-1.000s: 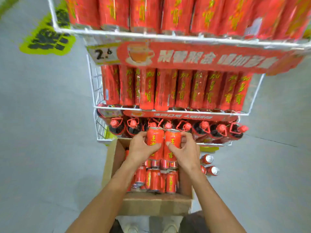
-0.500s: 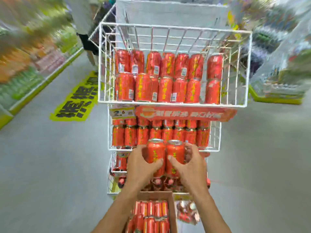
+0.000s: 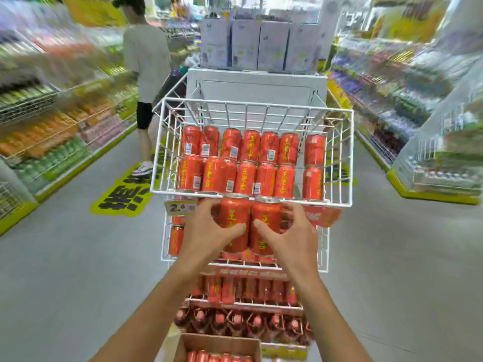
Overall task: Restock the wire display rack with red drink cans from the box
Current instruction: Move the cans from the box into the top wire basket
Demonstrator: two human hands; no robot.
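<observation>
My left hand (image 3: 206,231) grips a red can (image 3: 235,212) and my right hand (image 3: 295,236) grips a second red can (image 3: 266,215); the two cans stand upright side by side, with more cans stacked under them between my palms. They hang just below the front rim of the white wire top basket (image 3: 251,198) of the display rack. Two rows of red cans (image 3: 245,163) stand in that basket, stacked two high. The cardboard box (image 3: 217,346) with more red cans sits on the floor at the bottom edge.
Lower rack tiers hold more red cans (image 3: 222,288) and dark bottles with red caps (image 3: 235,320). A person (image 3: 146,64) stands in the aisle at the left, behind the rack. Store shelves line both sides. A yellow floor sticker (image 3: 122,197) lies left of the rack.
My two hands have lifted the cans from the box up past the lower tiers to the front rim of the top basket. The view has tilted upward with them.
</observation>
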